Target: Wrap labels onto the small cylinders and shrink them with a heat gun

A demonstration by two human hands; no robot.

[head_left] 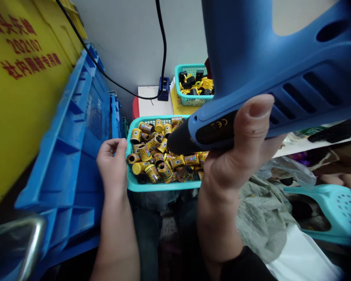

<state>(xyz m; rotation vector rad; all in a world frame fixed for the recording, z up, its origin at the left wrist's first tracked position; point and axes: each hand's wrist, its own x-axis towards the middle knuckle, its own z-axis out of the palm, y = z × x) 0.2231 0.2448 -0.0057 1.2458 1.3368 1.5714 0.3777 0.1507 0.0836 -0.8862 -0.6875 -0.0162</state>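
Note:
My right hand (240,152) is wrapped round the grip of a large blue heat gun (280,66), held close to the camera with its dark nozzle pointing left over a teal basket (160,186). The basket is full of several small yellow-labelled cylinders (152,156). My left hand (113,164) rests against the basket's left rim, fingers curled, thumb touching the edge; whether it holds anything is hidden.
A second teal basket (183,97) with yellow and black parts stands behind. Blue crates (76,148) and a yellow crate (20,86) lean at the left. A black cable (163,54) hangs down the wall. A teal stool (333,210) and crumpled plastic (266,210) lie at the right.

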